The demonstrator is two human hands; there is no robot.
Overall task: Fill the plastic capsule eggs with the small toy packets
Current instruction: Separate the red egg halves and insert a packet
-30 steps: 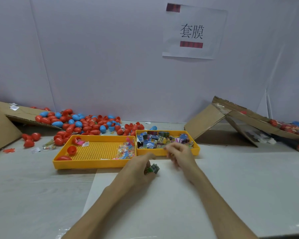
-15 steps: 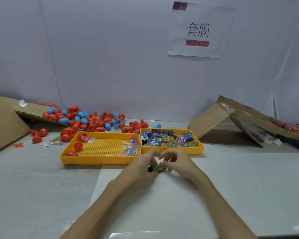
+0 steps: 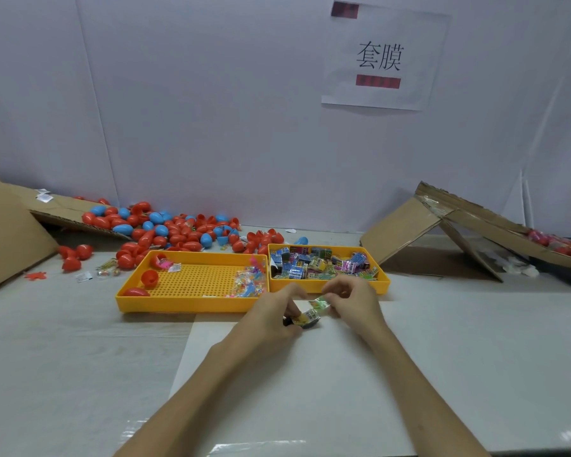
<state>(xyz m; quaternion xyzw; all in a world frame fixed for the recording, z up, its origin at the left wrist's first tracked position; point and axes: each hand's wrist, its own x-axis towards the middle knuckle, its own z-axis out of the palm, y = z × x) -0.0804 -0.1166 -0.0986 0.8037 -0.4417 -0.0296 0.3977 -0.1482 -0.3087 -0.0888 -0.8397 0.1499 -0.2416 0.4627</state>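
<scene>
In front of packet tray (image 3: 381, 285): left hand (image 3: 271, 319), right hand (image 3: 353, 305) each pinch an end of toy packet (image 3: 312, 311), fingers narrow; likely folding it compact for stuffing.

Red and blue capsule eggs (image 3: 165, 229) lie heaped far left. Colourful toy packets (image 3: 320, 263) fill the right yellow tray (image 3: 383, 286), and one packet (image 3: 310, 314) is held just nearer.
</scene>
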